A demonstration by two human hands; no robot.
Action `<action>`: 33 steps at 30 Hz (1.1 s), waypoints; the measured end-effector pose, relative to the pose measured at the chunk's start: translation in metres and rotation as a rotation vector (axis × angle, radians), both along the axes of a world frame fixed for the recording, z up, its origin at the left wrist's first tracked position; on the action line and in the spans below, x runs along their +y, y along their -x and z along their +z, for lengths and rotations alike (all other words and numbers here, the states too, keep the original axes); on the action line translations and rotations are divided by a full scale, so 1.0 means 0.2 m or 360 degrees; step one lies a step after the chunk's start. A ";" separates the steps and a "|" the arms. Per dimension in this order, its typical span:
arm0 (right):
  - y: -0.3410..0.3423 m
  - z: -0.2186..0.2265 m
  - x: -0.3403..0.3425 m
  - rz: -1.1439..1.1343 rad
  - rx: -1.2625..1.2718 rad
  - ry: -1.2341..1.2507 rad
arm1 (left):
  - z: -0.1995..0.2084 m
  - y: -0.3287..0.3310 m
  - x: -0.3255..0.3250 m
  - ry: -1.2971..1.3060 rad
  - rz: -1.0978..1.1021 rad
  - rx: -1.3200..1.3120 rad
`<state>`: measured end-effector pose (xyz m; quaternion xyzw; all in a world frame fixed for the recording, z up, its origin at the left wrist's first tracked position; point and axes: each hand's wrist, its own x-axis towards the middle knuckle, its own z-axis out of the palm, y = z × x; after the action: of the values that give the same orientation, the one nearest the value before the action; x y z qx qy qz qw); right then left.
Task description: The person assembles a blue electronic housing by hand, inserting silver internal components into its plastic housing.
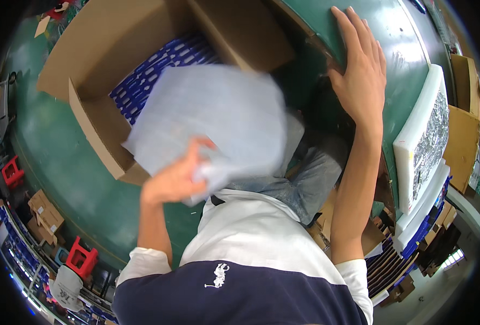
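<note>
My left hand [176, 177] is closed on the near edge of a thin whitish sheet [223, 114], perhaps soft foam or plastic; motion blurs both. The sheet hangs over the near right part of an open cardboard box [93, 127], hiding some of its inside. Blue packs [137, 89] with white printed shapes show in the box beyond the sheet. My right hand [361, 76] lies flat on the edge of a green tabletop [394, 32], fingers stretched forward, holding nothing.
White foam padding [410, 141] around a silvery wrapped piece stands at the table's right side. Brown cartons [462, 135] are stacked beyond it. Red stools [82, 257] and more cartons [46, 214] stand on the green floor at left. The box's flaps stick outward.
</note>
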<state>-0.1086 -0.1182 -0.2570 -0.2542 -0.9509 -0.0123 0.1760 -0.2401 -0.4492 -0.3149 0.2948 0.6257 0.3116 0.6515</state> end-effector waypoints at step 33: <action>0.13 -0.05 -0.03 -0.0151 -0.0299 0.0059 | -2.27 -0.69 0.45 0.0176 0.0189 0.0057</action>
<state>-0.1343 -0.1251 -0.2663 -0.3001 -0.9501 -0.0268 0.0806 -0.1014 -0.3588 -0.7683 0.2263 0.6699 0.3094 0.6359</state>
